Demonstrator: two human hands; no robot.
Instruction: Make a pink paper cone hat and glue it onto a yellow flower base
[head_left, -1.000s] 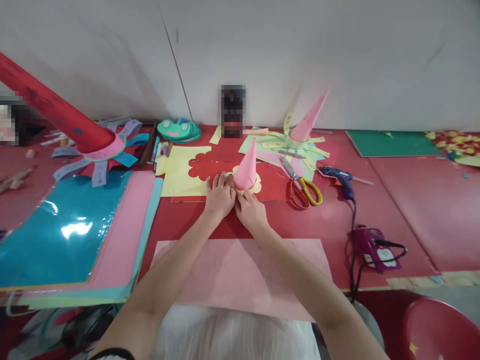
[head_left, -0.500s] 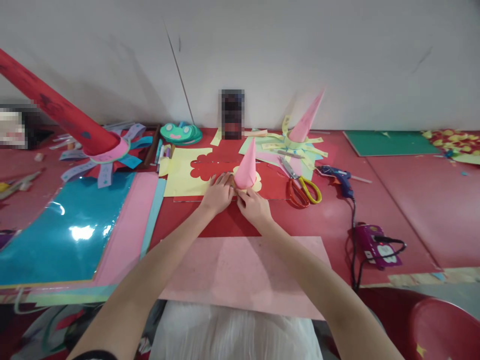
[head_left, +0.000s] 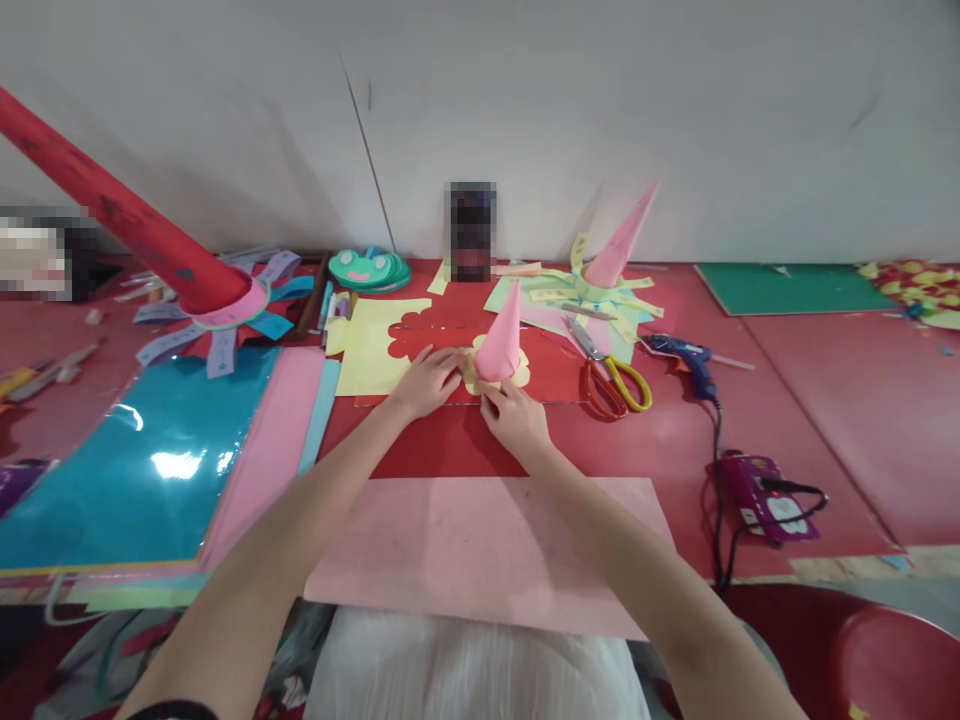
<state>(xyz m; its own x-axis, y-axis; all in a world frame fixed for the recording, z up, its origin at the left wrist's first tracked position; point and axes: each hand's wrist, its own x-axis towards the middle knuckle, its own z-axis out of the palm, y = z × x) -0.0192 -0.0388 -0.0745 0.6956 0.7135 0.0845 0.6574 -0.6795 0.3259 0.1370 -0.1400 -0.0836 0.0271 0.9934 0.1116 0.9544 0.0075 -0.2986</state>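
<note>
A pink paper cone [head_left: 501,335] stands upright on a yellow scalloped paper base [head_left: 523,376], over red paper on the table. My left hand [head_left: 429,382] is at the left edge of the base, its fingertips closed on that edge. Close in front of the cone, my right hand [head_left: 516,415] has its fingers bent and pressed at the base's front edge. Behind my left hand lie a yellow sheet [head_left: 375,345] and a red scalloped cutout [head_left: 403,335].
Scissors [head_left: 616,388], a blue glue gun [head_left: 694,365] and its purple box [head_left: 765,500] are at right. Another pink cone [head_left: 622,245] stands behind. A large red cone [head_left: 135,225] and a blue sheet [head_left: 142,460] are at left. Pink paper [head_left: 487,550] lies in front.
My left hand has shifted slightly left and down along the base's edge. My right hand remains at the front of the base. The whole view has moved slightly.
</note>
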